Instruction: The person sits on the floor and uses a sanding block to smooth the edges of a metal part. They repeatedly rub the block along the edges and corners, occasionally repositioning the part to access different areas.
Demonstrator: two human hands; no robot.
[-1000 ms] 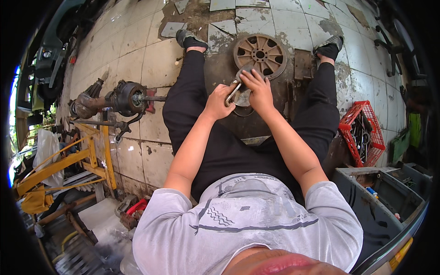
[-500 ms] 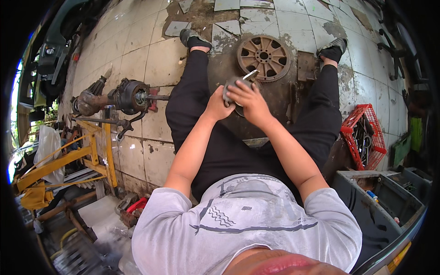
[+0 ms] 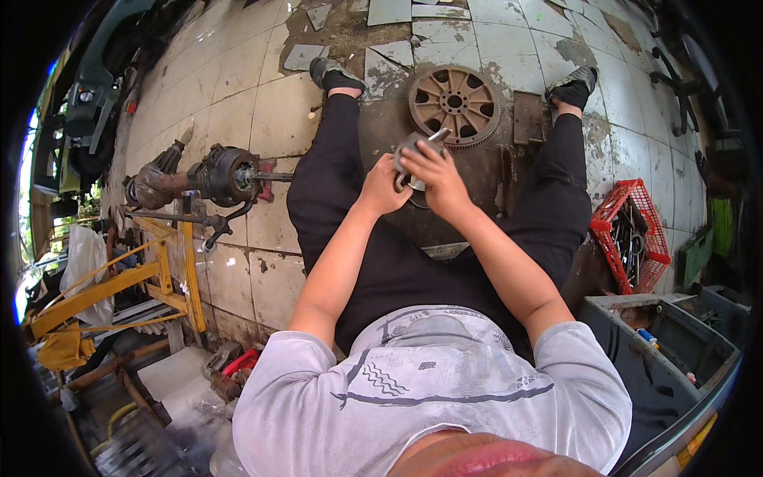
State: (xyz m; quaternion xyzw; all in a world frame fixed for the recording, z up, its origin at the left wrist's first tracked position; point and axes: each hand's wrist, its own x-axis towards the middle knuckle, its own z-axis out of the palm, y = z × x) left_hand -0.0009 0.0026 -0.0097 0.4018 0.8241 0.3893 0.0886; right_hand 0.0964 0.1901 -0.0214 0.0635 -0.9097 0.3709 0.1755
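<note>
Between my spread knees, both hands hold a grey metal part (image 3: pixel 408 145) with a rounded body. A thin bright piece (image 3: pixel 439 135) sticks out past my right fingertips on the far side; whether it belongs to the part I cannot tell. My left hand (image 3: pixel 381 188) is wrapped round the part's left side, with a curved lip showing by the thumb. My right hand (image 3: pixel 435 180) lies over the top right, fingers pressed together across the metal and hiding much of it. Just beyond, a rusty toothed flywheel (image 3: pixel 436 106) lies flat on the floor.
At left stands a dark axle assembly (image 3: pixel 230 176) near a yellow metal frame (image 3: pixel 119 296). A red plastic basket (image 3: pixel 653 240) of tools is at right, above a grey metal box (image 3: pixel 620 350). Broken tiles (image 3: pixel 389 11) lie at the far side.
The metal part has turned slightly in my hands, and the bright piece points more upright and a little farther right. My hands have shifted slightly with it.
</note>
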